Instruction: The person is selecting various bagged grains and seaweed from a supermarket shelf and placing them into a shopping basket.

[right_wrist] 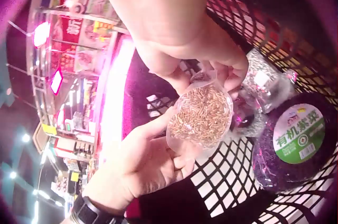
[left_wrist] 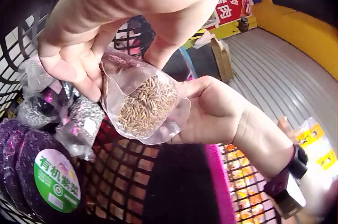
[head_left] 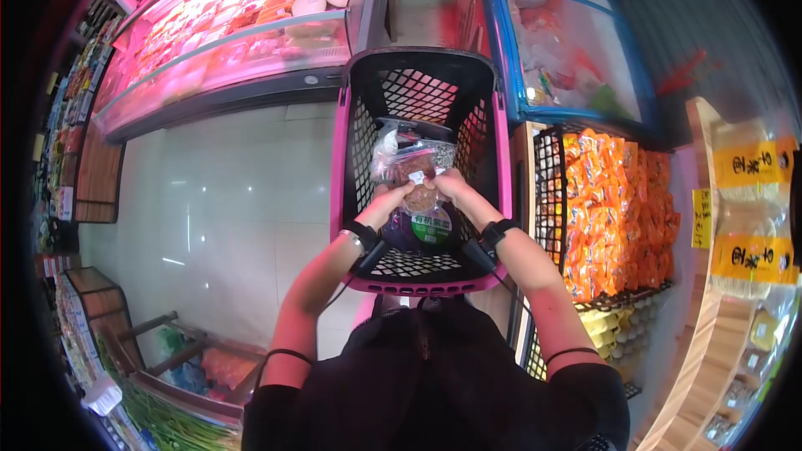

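Note:
Both hands hold a small clear plastic bag of brown grain-like pieces (left_wrist: pixel 148 108) over the shopping basket. My left hand (head_left: pixel 388 203) pinches one side of the bag, and my right hand (head_left: pixel 452 187) pinches the opposite side, thumbs toward each other. In the right wrist view, the left hand's fingers (right_wrist: pixel 177 163) reach under the bag. Below the hands, round dark-purple packs of dried seaweed (right_wrist: pixel 290 142) with a green and white label lie in the basket. Clear bags of small speckled grains (left_wrist: pixel 84 121) lie beside them.
The black mesh basket (head_left: pixel 420 93) has a pink frame. A pink-lit meat case (head_left: pixel 225 50) stands ahead left, a blue-edged freezer (head_left: pixel 576 50) ahead right. Close on the right are orange packets (head_left: pixel 614 217) in a black crate, eggs (head_left: pixel 622 334) and a wooden shelf (head_left: pixel 693 284).

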A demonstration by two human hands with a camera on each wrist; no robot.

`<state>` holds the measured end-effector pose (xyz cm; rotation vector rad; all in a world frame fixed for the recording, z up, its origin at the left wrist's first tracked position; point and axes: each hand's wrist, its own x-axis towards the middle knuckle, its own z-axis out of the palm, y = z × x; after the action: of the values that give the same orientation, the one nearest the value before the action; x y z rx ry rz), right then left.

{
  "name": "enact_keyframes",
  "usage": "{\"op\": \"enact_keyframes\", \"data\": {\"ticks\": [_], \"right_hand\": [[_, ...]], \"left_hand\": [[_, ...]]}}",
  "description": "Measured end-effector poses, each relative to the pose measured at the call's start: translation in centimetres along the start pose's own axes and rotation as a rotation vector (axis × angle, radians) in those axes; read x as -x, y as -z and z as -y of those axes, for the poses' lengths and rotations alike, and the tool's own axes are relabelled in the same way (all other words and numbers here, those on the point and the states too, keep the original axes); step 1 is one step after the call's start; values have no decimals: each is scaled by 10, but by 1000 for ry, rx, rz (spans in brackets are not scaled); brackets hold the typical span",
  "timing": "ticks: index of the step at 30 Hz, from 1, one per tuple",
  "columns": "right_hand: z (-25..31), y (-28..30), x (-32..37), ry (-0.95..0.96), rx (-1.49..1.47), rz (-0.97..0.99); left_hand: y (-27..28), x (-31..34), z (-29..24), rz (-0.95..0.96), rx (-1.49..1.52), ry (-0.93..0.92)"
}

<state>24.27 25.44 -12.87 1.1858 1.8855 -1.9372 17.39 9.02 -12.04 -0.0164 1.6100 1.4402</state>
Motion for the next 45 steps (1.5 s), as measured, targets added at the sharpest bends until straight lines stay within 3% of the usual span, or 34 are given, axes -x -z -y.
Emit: {"op": "enact_keyframes", "data": {"ticks": [3, 5, 8, 10, 12, 14, 15, 16, 21, 24, 25, 28, 30, 31, 33, 35, 37, 41, 45], "right_hand": [[-15, -3, -33, -222, -214, -58], [-30, -10, -58, -125, -237, -154], [-65, -17, -115, -57, -107, -319], [-79, -18, -131, -48, -53, -347], [-119, -21, -169, -46, 61, -322], [-139, -24, -172, 15, 97, -313], [-136, -22, -167, 0, 28, -234], [-133, -22, -160, 12, 61, -282], [-125, -15, -156, 87, 277, -447], [-88, 5, -139, -491, -166, -348], [-82, 19, -133, -531, -269, -201], [-44, 41, -83, -402, -419, -225], [-28, 58, -36, -227, -548, -20], [-32, 67, -25, -143, -638, 172], [-18, 78, 38, -41, -606, 191], [-14, 87, 110, 138, -621, 76], [-33, 96, 163, 186, -575, -64], [-72, 108, 301, 191, -403, -330], [-163, 104, 398, 152, -516, -624]], "left_hand": [[-2, -35, 27, -217, -43, -113], [-3, -44, 34, -372, -114, -127], [1, 13, 3, -158, -45, -212], [12, 34, 25, -120, 22, -245], [8, 83, 29, -248, -195, -217], [3, 128, 38, -272, -127, -275], [2, 146, 45, -278, -104, -243], [4, 160, 49, -284, -80, -220], [-3, 168, 41, -349, -107, -300], [-15, 151, 19, -275, -218, -487], [-19, 146, 13, -226, -260, -551], [-36, 152, -19, -45, -413, -620], [-39, 149, -14, 92, -452, -758], [-43, 157, -19, 158, -456, -749], [-42, 162, -15, 279, -446, -701], [-35, 160, -5, 412, -398, -648], [-30, 162, 3, 534, -410, -582], [-35, 161, 17, 731, -475, -434], [-64, 170, 26, 901, -461, -433]]}}
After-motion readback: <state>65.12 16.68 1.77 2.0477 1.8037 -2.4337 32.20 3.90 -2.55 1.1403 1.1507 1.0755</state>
